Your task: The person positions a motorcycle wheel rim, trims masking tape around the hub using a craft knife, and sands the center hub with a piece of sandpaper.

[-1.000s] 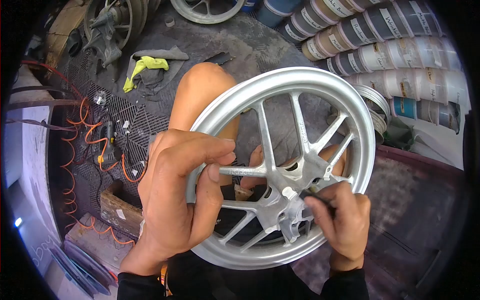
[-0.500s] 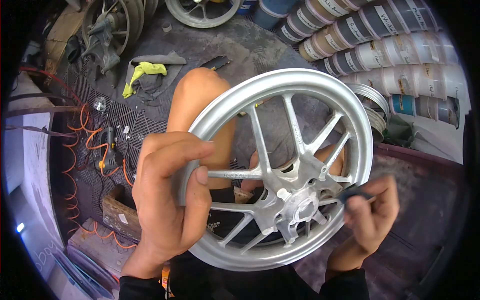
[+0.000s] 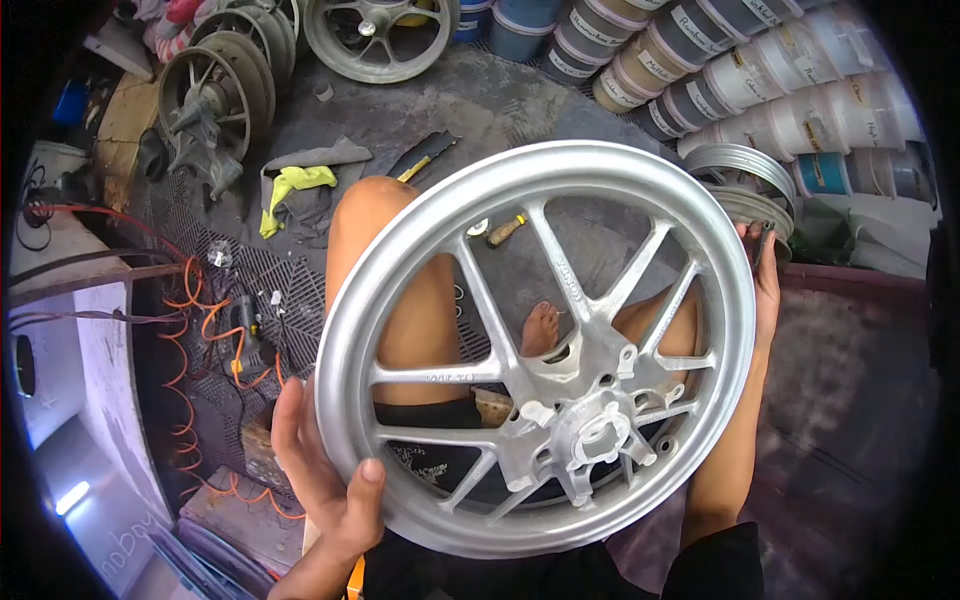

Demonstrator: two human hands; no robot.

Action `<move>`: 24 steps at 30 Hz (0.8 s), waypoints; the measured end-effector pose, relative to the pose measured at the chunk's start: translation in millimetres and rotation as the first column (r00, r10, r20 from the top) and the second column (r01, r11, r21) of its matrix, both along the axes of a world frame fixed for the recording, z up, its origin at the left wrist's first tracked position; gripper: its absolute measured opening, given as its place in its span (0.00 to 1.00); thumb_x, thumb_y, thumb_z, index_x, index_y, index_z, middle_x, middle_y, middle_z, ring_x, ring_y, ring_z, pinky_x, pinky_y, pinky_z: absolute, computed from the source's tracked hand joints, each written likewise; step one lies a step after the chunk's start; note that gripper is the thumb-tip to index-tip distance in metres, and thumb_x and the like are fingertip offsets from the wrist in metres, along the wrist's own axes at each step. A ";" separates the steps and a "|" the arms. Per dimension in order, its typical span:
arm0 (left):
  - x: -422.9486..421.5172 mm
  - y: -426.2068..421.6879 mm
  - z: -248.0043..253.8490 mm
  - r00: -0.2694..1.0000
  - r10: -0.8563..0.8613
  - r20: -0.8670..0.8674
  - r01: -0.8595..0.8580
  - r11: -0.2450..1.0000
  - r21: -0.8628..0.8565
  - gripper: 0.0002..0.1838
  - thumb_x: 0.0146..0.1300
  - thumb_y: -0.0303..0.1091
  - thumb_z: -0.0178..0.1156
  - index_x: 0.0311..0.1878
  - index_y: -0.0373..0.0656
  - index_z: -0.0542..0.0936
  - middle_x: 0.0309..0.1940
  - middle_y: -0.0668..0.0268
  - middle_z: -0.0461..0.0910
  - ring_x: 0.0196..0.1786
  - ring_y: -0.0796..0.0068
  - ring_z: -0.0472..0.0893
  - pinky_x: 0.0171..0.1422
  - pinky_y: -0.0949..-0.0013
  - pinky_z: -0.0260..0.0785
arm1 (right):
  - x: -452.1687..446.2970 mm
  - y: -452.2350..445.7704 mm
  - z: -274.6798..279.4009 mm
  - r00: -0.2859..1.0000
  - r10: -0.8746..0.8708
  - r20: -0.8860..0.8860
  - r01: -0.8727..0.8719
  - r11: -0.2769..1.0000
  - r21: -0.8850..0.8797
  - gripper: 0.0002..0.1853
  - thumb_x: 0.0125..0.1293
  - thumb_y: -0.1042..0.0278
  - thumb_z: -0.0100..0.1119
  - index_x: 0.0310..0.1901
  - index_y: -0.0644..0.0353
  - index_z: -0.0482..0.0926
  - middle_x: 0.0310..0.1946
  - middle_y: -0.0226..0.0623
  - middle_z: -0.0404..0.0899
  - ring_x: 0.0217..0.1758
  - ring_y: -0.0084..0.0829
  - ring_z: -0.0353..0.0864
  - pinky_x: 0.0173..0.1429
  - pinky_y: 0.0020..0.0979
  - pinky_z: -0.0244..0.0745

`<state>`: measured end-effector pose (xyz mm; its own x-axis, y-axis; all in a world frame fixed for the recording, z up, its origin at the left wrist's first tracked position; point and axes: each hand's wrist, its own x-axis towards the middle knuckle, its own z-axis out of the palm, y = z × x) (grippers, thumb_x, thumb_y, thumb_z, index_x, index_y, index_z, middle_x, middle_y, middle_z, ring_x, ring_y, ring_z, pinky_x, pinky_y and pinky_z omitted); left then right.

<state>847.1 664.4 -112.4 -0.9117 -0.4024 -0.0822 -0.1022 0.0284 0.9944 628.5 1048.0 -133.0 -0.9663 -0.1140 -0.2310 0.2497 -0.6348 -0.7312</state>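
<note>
A silver alloy motorcycle wheel with several spokes is held tilted above my lap, its hub facing me. My left hand is closed around the lower left of the rim, thumb on the near face and fingers along the outer side. At the upper right, my right hand lies against the rim's outer edge, partly hidden behind it. Between its fingers is a small dark piece, whose kind I cannot make out. Through the spokes show my legs and a bare foot.
Several labelled paint buckets line the upper right. Other wheels stand at the back, and silver rims sit right. A yellow-green cloth, a wood-handled tool and an orange coiled hose lie around.
My left hand has gone from hovering open before the spokes to gripping the rim. My right hand has moved from near the hub up to the rim's right edge. The view has shifted slightly.
</note>
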 end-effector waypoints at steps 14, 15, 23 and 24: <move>-188.4 -31.9 45.5 0.752 -0.646 -0.134 0.642 0.763 -0.074 0.20 0.66 0.29 0.64 0.60 0.38 0.77 0.64 0.57 0.74 0.67 0.67 0.73 0.74 0.64 0.60 | 145.9 -9.7 15.6 0.774 -0.631 0.046 0.613 0.766 0.192 0.19 0.82 0.54 0.41 0.54 0.61 0.76 0.51 0.44 0.81 0.53 0.32 0.84 0.57 0.33 0.83; -193.4 -31.6 42.0 0.720 -0.683 -0.122 0.680 0.729 -0.073 0.19 0.66 0.29 0.64 0.60 0.39 0.78 0.64 0.57 0.75 0.67 0.68 0.73 0.73 0.64 0.60 | 156.6 -13.5 11.8 0.764 -0.645 0.012 0.622 0.742 0.252 0.19 0.82 0.54 0.42 0.54 0.62 0.75 0.51 0.44 0.81 0.52 0.31 0.84 0.56 0.32 0.83; -166.9 12.5 68.5 0.718 -0.692 -0.071 0.389 0.484 -0.783 0.14 0.54 0.29 0.70 0.45 0.41 0.84 0.50 0.57 0.79 0.54 0.57 0.76 0.60 0.59 0.66 | 172.6 -14.1 10.9 0.757 -0.631 -0.171 0.622 0.615 0.485 0.15 0.81 0.58 0.46 0.52 0.63 0.73 0.47 0.42 0.80 0.48 0.29 0.82 0.56 0.31 0.79; -153.3 22.2 72.9 0.685 -0.727 -0.037 0.451 0.463 -0.763 0.13 0.53 0.29 0.71 0.43 0.42 0.85 0.48 0.59 0.79 0.51 0.58 0.75 0.57 0.59 0.65 | 172.0 -13.5 14.0 0.787 -0.573 -0.229 0.600 0.624 0.500 0.14 0.81 0.59 0.46 0.51 0.63 0.73 0.47 0.42 0.80 0.49 0.29 0.82 0.58 0.32 0.78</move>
<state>693.8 686.6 -39.4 -0.8533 0.4351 0.2874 0.5114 0.5906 0.6242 800.5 1034.5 -119.1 -0.7958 0.6049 -0.0283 -0.0797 -0.1509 -0.9853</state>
